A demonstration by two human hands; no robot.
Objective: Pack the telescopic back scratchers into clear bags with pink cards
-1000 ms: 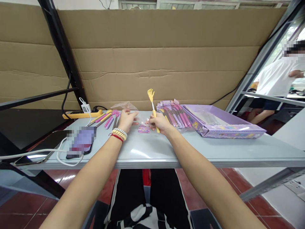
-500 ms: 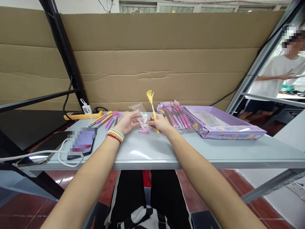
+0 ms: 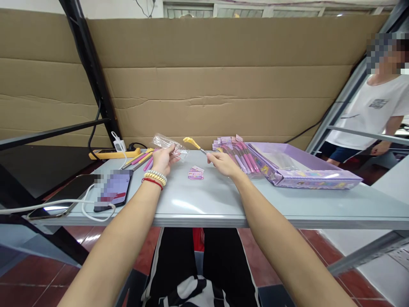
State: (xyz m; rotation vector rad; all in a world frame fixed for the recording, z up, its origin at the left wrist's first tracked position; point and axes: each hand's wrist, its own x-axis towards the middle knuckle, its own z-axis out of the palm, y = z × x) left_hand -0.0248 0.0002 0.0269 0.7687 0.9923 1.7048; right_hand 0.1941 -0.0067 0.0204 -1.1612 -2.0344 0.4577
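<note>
My left hand (image 3: 164, 160) is closed on a clear plastic bag (image 3: 171, 143), which crumples out above and to the right of the fingers. My right hand (image 3: 223, 163) grips a yellow back scratcher (image 3: 194, 145) by its handle, and its claw end points left toward the bag. Between the hands, small pink and purple cards (image 3: 196, 172) lie on the table. Beyond my left hand several loose back scratchers (image 3: 139, 158), pink, yellow and purple, are partly covered by the hand. Right of my right hand lies a row of bagged pink and purple back scratchers (image 3: 238, 153).
An open purple box (image 3: 316, 183) with clear bags in it stands on the right of the table (image 3: 198, 204). At the left are a phone (image 3: 113, 189), a white cable (image 3: 96, 219) and a yellow power strip (image 3: 128, 152). Cardboard (image 3: 223, 81) closes the back. A person (image 3: 377, 106) stands beyond the right frame.
My left hand has moved left with the bag, away from the cards. My right hand has shifted slightly right, and the back scratcher has tipped from upright to pointing left.
</note>
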